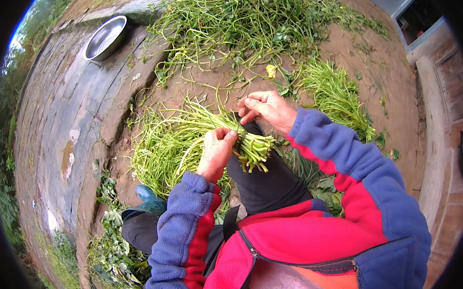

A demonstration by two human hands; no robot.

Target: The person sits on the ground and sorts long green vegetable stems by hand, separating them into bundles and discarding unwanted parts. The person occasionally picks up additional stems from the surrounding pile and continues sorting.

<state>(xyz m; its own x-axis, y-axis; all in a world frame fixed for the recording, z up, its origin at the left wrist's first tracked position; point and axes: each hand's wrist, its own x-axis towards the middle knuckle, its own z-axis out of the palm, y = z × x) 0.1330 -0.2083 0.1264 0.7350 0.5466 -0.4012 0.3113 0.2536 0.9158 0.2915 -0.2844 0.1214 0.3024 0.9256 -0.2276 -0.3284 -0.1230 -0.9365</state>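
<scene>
A bundle of long green vine stems (204, 120) lies across my right thigh, its thick cut ends (257, 149) pointing right. Near those ends a thin dark-green tie (243, 136) goes around the bundle. With thumb and forefinger pinched together at the tie, my left hand (218, 149) rests against the near side of the stems. Just above and beyond the bundle is my right hand (267, 108), its fingertips drawn close together by a thin strand; whether they grip it is too small to tell.
A large heap of tangled vines (241, 22) covers the ground ahead. Another stem bundle (333, 94) lies to the right, near a yellow flower (271, 71). Stripped leaves (117, 244) lie at left. A metal basin (106, 38) sits on the paving beyond a stone edge (134, 85).
</scene>
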